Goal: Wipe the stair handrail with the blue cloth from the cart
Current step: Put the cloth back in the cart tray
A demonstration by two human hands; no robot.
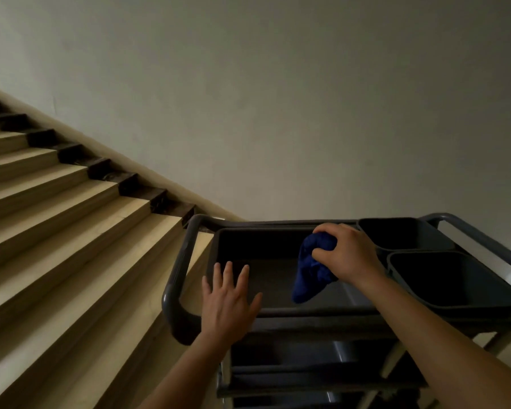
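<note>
The right hand (348, 255) has a tight grip on the blue cloth (310, 270) above the cart (174, 278), the left hand (229, 299) beside it is open and empty, and no wiping has begun.

The blue cloth (311, 270) bunched in my right hand (347, 255) looks soft and nubbly, like matt terry fabric. The cart (176, 278) and its two small bins (455, 278) look like smooth grey plastic with a dull sheen. The stairs (56, 219) seem polished pale stone, the wall (278, 98) flat matt paint.

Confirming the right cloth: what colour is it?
Dark blue cloth, held in right hand; head view.
</note>
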